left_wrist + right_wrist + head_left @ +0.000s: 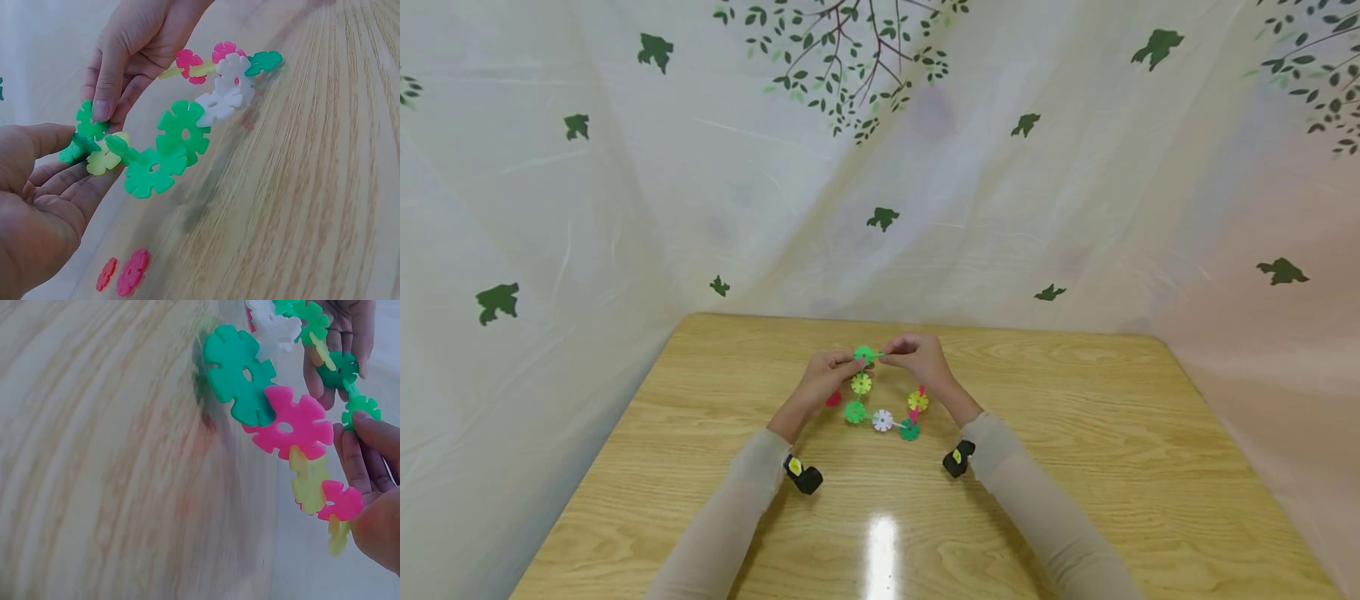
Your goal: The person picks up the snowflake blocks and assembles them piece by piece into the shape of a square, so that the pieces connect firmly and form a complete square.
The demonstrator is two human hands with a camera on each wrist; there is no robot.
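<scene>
A chain of flower-shaped interlocking plastic discs, in green, yellow, white and pink, hangs between my hands and curves over the table. My left hand (822, 379) pinches a green disc (863, 357) near one end, between thumb and fingers. The right hand (922, 357) pinches a light green disc (360, 411), whose edge meets that green one. From there the chain runs through a yellow disc (861, 383), a green disc (183, 133) and a white disc (882, 421). It bends at a dark green disc (237, 372) to a pink disc (292, 425) and a yellow disc (309, 484).
Two loose discs lie on the wooden table (1075, 467) by my left hand: a pink disc (133, 273) and a smaller-looking red disc (106, 274). Behind the table hangs a pale curtain (790, 250) with printed leaves. Both wrists carry small black cameras.
</scene>
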